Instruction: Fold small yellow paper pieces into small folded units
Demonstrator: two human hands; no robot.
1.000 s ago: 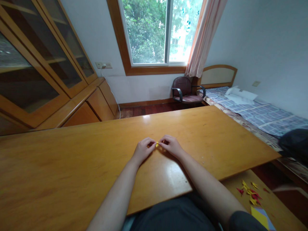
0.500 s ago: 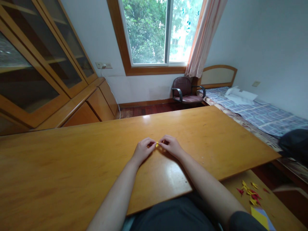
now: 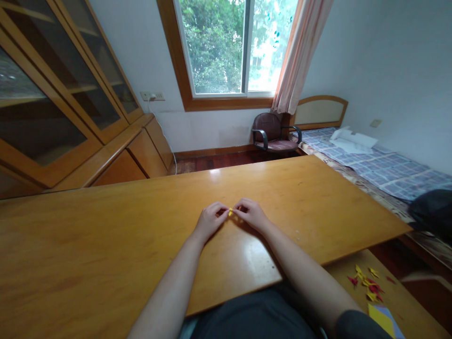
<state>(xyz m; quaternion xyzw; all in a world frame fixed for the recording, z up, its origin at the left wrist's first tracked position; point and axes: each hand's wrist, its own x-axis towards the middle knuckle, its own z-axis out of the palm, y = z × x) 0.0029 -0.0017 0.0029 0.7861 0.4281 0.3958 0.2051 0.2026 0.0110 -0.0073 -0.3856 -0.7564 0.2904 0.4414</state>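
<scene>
Both of my hands rest together on the wooden table [image 3: 106, 245] near its middle. My left hand [image 3: 209, 220] and my right hand [image 3: 251, 214] have their fingers curled and pinched on a tiny yellow piece of paper [image 3: 230, 212] held between them. Most of the paper is hidden by my fingertips. My forearms reach in from the lower edge of the view.
A lower wooden surface at the bottom right carries several small red and yellow folded paper pieces [image 3: 367, 284] and a stack of coloured paper sheets [image 3: 383, 316]. Behind the table stand a glass-fronted cabinet [image 3: 60, 108], a brown armchair [image 3: 273, 132] under the window and a bed [image 3: 377, 165].
</scene>
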